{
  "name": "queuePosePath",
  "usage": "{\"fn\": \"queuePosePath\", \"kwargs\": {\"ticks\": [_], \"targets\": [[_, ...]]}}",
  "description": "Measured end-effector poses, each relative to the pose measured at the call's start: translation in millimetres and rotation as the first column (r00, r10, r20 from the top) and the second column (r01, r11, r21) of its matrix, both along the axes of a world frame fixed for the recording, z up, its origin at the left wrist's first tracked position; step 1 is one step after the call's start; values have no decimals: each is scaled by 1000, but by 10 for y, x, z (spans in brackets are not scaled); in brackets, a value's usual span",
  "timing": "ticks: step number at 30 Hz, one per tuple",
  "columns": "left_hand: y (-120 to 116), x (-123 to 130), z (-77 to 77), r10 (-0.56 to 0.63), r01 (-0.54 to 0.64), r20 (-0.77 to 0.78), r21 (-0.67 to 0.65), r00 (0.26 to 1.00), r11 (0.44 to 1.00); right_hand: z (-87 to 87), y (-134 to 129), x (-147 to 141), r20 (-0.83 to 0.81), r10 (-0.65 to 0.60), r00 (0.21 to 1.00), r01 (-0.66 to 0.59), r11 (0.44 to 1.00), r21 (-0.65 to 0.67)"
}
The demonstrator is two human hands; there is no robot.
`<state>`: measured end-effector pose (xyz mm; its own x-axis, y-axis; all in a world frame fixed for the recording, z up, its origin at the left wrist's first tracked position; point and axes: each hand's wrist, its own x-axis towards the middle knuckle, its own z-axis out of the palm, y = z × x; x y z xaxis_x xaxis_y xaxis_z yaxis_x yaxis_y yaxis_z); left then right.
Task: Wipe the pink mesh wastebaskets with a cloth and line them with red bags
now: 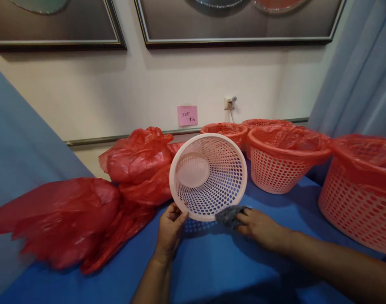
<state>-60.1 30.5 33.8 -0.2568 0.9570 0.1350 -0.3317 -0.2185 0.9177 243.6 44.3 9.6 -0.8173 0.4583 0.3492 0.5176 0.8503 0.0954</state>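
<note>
A white perforated basket (208, 177) is tipped on its side above the blue surface, its open mouth facing me. My left hand (170, 228) grips the lower left of its rim, thumb on the front. My right hand (259, 226) holds a dark grey cloth (229, 216) against the lower right of the rim. Through the mouth, the round base and the holed wall show, with nothing inside.
Crumpled red plastic bags (69, 215) lie at the left and behind. Baskets lined with red bags stand on the right, including a near one (360, 202) and another (275, 169). Behind the blue-covered table (208, 266) are a wall and a pink note (187, 115).
</note>
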Motion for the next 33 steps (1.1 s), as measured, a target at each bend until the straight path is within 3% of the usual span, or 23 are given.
{"fn": "queuePosePath", "kwargs": {"ticks": [3, 7, 11, 15, 18, 21, 23, 27, 29, 33], "targets": [[-7, -16, 21, 11, -11, 11, -4, 1000, 1000, 119, 166, 303, -103, -165, 981, 164, 986, -20], [-20, -47, 33, -2, 2, 45, -2, 999, 1000, 226, 413, 565, -212, -388, 897, 393, 919, -20], [-9, -90, 32, -6, 6, 64, 2, 998, 1000, 285, 656, 599, -380, -447, 810, 477, 879, -18], [-4, -98, 26, -3, 3, 32, -3, 999, 1000, 439, 748, 537, -655, -369, 660, 500, 866, 16], [-1, -95, 21, 15, -15, 15, -4, 1000, 1000, 560, 629, 469, -801, -209, 561, 460, 883, 92], [3, -99, 24, 43, -43, 31, -6, 999, 999, 557, 459, 413, -862, -124, 491, 471, 870, 143], [3, -99, 31, 49, -48, 33, -4, 998, 999, 487, 402, 409, -875, -119, 469, 492, 858, 146], [-5, -98, 47, 86, -87, 39, 32, 996, 996, 396, 435, 483, -836, -151, 528, 477, 867, 144], [-9, -104, 41, 119, -122, 54, 55, 991, 991, 455, 442, 525, -847, -122, 517, 497, 848, 181], [-22, -91, 1, 141, -138, -24, 95, 990, 986, 642, 325, 515, -911, 8, 412, 605, 746, 279]]}}
